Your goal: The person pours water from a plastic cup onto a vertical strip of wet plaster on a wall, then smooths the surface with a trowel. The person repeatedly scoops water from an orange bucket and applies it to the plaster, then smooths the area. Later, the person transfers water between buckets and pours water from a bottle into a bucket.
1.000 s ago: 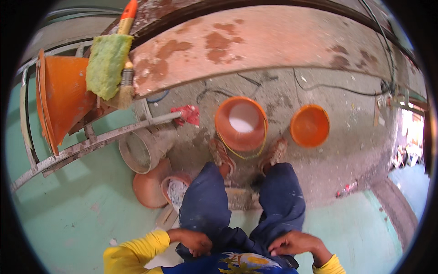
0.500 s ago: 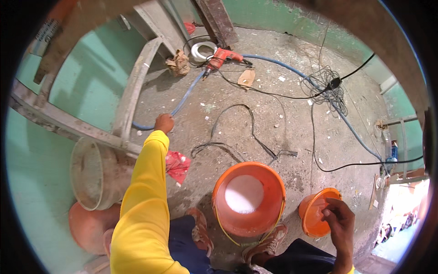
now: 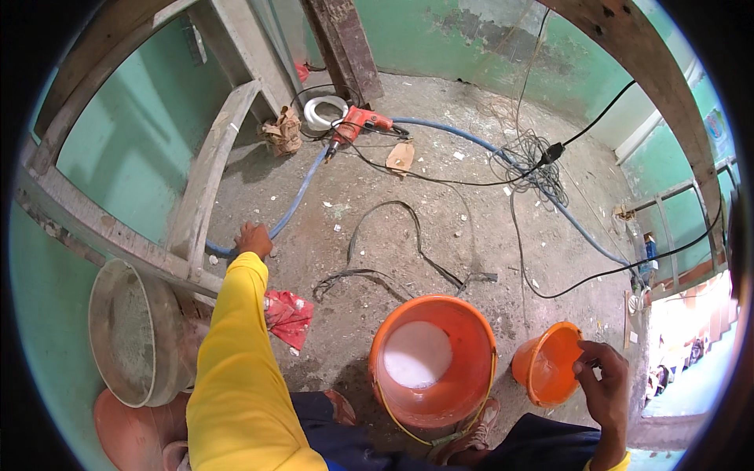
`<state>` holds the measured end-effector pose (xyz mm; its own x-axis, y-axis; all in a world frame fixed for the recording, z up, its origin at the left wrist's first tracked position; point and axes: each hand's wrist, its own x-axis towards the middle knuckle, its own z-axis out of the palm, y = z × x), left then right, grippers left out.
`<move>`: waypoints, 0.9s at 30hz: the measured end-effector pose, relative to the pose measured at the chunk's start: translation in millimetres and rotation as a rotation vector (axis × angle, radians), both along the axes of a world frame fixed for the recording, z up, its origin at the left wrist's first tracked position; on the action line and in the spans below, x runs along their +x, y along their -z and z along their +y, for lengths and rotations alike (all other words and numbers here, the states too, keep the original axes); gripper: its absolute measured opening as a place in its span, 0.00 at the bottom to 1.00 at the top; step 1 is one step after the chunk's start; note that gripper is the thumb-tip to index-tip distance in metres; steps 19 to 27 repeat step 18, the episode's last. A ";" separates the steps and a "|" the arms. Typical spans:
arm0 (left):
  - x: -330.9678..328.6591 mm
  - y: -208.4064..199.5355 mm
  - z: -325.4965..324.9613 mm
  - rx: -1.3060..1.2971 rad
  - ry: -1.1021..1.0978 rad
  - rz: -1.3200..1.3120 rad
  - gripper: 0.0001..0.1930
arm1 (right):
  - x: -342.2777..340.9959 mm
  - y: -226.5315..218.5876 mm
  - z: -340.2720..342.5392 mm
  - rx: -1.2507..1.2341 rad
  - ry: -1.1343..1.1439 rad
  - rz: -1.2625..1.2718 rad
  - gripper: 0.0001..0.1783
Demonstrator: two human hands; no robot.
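My left hand [image 3: 254, 239], at the end of a yellow sleeve, is closed at a blue hose [image 3: 289, 213] on the floor. Its fingertips are partly hidden by the back of the hand. My right hand [image 3: 603, 378] hangs beside a small orange bucket [image 3: 525, 363], thumb and loosely bent fingers apart, with nothing seen between them. Between my feet stands a larger orange bucket [image 3: 470, 392] holding a white liquid [image 3: 418, 355]. A crumpled red plastic bag [image 3: 289, 320] lies below my left hand.
A red power drill [image 3: 357, 125] lies near a white coil [image 3: 317, 114] and crumpled paper [image 3: 283, 133]. Black cable [image 3: 573, 292] and tangled wire [image 3: 526, 161] cross the floor. A wooden frame [image 3: 210, 177] and a cloudy tub [image 3: 126, 334] stand at left.
The view has shifted, so the floor and drill sit farther left. My left hand stays at the hose, its fingers reaching lower around it. My right hand remains by the small bucket.
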<state>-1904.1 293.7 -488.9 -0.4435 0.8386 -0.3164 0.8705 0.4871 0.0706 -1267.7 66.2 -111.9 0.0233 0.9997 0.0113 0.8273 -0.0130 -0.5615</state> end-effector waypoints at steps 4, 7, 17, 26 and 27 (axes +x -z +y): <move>9.6 13.0 -7.9 0.092 0.011 -0.011 0.17 | -7.5 -5.6 -2.1 0.011 -0.061 -0.096 0.18; 22.0 25.3 2.0 0.065 0.180 -0.129 0.13 | -6.3 -7.2 -2.6 0.042 -0.055 -0.061 0.18; 229.2 8.0 45.3 0.175 0.553 -0.738 0.27 | 1.5 5.5 6.3 -0.022 -0.060 -0.127 0.18; 219.6 -5.7 47.8 0.013 0.617 -0.744 0.28 | 3.7 5.6 6.8 -0.051 -0.055 -0.137 0.18; 219.6 -5.7 47.8 0.013 0.617 -0.744 0.28 | 3.7 5.6 6.8 -0.051 -0.055 -0.137 0.18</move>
